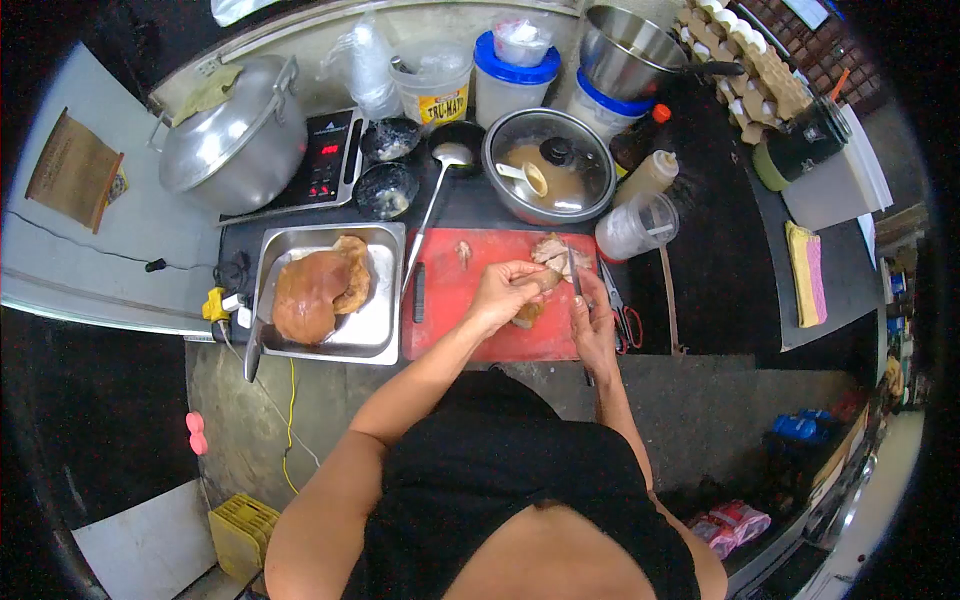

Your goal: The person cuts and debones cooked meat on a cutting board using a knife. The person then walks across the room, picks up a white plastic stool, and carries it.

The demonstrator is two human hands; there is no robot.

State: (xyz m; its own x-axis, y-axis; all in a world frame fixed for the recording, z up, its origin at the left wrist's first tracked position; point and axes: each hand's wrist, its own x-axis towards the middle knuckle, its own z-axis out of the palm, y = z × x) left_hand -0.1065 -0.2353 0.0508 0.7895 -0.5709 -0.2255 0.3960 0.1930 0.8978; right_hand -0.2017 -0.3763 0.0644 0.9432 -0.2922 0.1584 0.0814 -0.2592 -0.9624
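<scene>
On the red cutting board (480, 335) my left hand (503, 293) is closed with its fingertips on a brownish piece of meat (545, 279). My right hand (594, 325) grips a knife (573, 268), its narrow blade pointing away from me beside that piece. Pale cut meat (549, 250) lies at the board's far edge, partly behind the blade. Another browned chunk (528, 314) sits just below my left fingers, and a small scrap (463, 253) lies farther left. Scissors (625, 315) with red-and-black handles rest against the board's right side.
Left of the board, a steel tray (385, 335) holds large browned meat pieces (305, 295). A ladle (436, 200) leans between them. Behind stand a big pot (235, 140), an induction cooker (330, 160), a glass-lidded pan (548, 205), tubs and bottles. A sponge cloth (806, 272) lies right.
</scene>
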